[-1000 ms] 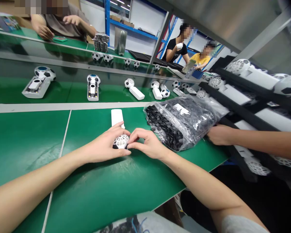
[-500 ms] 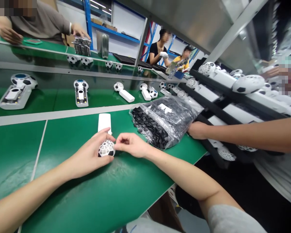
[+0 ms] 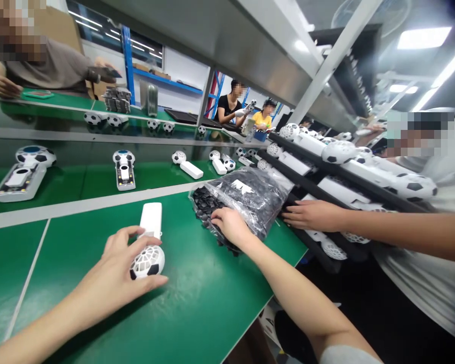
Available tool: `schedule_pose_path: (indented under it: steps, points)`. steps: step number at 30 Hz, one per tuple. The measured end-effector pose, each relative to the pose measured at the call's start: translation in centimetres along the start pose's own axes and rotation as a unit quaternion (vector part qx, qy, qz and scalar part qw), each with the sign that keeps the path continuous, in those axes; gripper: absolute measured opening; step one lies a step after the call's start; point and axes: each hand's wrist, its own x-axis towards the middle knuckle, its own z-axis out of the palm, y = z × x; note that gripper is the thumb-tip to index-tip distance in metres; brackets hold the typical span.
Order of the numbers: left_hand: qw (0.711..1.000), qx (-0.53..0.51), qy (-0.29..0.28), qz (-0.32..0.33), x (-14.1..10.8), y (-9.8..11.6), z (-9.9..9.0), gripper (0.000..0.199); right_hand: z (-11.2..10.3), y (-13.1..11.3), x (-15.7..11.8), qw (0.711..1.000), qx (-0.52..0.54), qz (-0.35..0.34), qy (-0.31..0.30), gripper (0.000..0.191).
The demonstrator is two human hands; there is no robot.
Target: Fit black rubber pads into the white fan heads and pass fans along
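My left hand (image 3: 116,268) is wrapped around the football-shaped head (image 3: 148,262) of a white device, thumb on the near side and fingers on the far side. White lattice and several black patches show on that ball. Its flat white handle (image 3: 150,218) points away from me on the green table. My right hand (image 3: 230,227) is at the mouth of a clear plastic bag (image 3: 256,197) of small black pieces (image 3: 205,202). Its fingers are curled together against the pieces; what they hold, if anything, is hidden.
Past a pale rail, a green conveyor carries several football-headed devices, one with its handle opened (image 3: 125,172). At right stands a black rack (image 3: 299,181) of white devices, with a co-worker's hand (image 3: 313,215) beside it. Other people sit across the line.
My right hand has left the ball and moved right to the bag's black pieces. My left hand keeps hold of the ball. The view has tilted upward.
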Motion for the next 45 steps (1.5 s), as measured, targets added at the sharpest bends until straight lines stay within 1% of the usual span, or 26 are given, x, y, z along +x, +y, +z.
schedule_pose_path:
  steps: [2, 4, 6, 8, 10, 12, 13, 14, 15, 17, 19, 20, 24, 27, 29, 31, 33, 35, 37, 40, 42, 45]
  points:
    - [1.000, -0.004, 0.005, -0.022, -0.4, -0.1, -0.1, 0.046, -0.2, -0.2, -0.3, 0.999, 0.035, -0.010, 0.005, 0.008]
    - [0.999, -0.033, -0.016, -0.021, -0.5, -0.4, -0.4, 0.045, -0.1, -0.6, -0.6, 0.997, 0.080, -0.022, -0.005, 0.009]
    - [0.998, -0.055, -0.031, -0.020, -0.5, -0.9, -0.9, 0.043, 0.2, -1.2, -0.7, 0.990, 0.130, -0.033, -0.033, 0.011]
    - [0.997, -0.065, -0.030, -0.018, -0.4, -1.3, -1.6, 0.040, 0.7, -2.0, -0.7, 0.981, 0.177, -0.042, -0.070, 0.014]
    - [0.997, -0.073, -0.034, -0.018, -0.2, -1.4, -2.3, 0.039, 1.2, -3.1, -0.7, 0.959, 0.253, -0.030, -0.120, 0.015]
    - [0.995, -0.082, -0.060, -0.020, -0.1, -1.4, -3.1, 0.042, 1.6, -4.2, -0.8, 0.924, 0.337, -0.013, -0.182, 0.022]
    - [0.993, -0.087, -0.078, -0.022, 0.0, -1.4, -3.4, 0.043, 1.8, -4.8, -0.8, 0.909, 0.364, -0.017, -0.201, 0.024]
    - [0.991, -0.093, -0.097, -0.021, 0.2, -1.4, -3.8, 0.044, 2.0, -5.4, -0.8, 0.905, 0.371, -0.038, -0.204, 0.022]
    - [0.988, -0.102, -0.116, -0.019, 0.3, -1.4, -4.1, 0.045, 2.1, -6.0, -0.9, 0.912, 0.357, -0.078, -0.187, 0.017]
    - [0.981, -0.125, -0.148, -0.009, 0.5, -1.6, -4.5, 0.047, 2.3, -7.1, -1.0, 0.926, 0.309, -0.174, -0.126, 0.013]
    - [0.973, -0.149, -0.175, 0.001, 0.6, -2.0, -4.8, 0.049, 2.6, -8.0, -1.1, 0.927, 0.279, -0.236, -0.086, 0.011]
    - [0.970, -0.160, -0.184, 0.004, 0.6, -2.2, -4.8, 0.051, 2.7, -8.4, -1.2, 0.925, 0.277, -0.246, -0.082, 0.010]
    - [0.962, -0.185, -0.198, 0.013, 0.7, -2.9, -4.8, 0.053, 3.3, -9.6, -1.2, 0.918, 0.294, -0.249, -0.092, 0.009]
    - [0.964, -0.181, -0.194, 0.017, 0.7, -2.8, -4.8, 0.052, 3.5, -9.9, -0.9, 0.907, 0.303, -0.278, -0.092, 0.006]
    - [0.968, -0.167, -0.185, 0.016, 0.6, -2.5, -4.7, 0.050, 3.8, -10.0, -0.7, 0.901, 0.324, -0.276, -0.090, 0.005]
    - [0.975, -0.151, -0.162, 0.008, 0.5, -2.1, -4.3, 0.046, 4.1, -10.1, -0.6, 0.896, 0.350, -0.257, -0.094, 0.005]
    - [0.983, -0.139, -0.123, -0.007, 0.4, -1.7, -3.8, 0.040, 4.6, -10.1, -0.6, 0.893, 0.363, -0.247, -0.097, 0.004]
    - [0.987, -0.134, -0.084, -0.013, 0.3, -1.5, -3.3, 0.035, 4.9, -10.1, -0.7, 0.893, 0.368, -0.241, -0.095, 0.004]
    - [0.989, -0.132, -0.058, -0.016, 0.3, -1.3, -2.8, 0.030, 5.2, -10.1, -0.7, 0.894, 0.374, -0.230, -0.092, 0.004]
    - [0.990, -0.135, -0.038, -0.023, 0.4, -1.1, -2.5, 0.026, 5.4, -10.1, -0.4, 0.895, 0.384, -0.201, -0.102, 0.004]
    - [0.990, -0.135, -0.027, -0.024, 0.3, -1.0, -2.3, 0.024, 5.6, -10.2, -0.1, 0.898, 0.382, -0.182, -0.117, 0.008]
    - [0.990, -0.136, -0.014, -0.021, 0.0, -0.8, -1.9, 0.022, 5.6, -10.5, -0.1, 0.905, 0.363, -0.178, -0.131, 0.012]
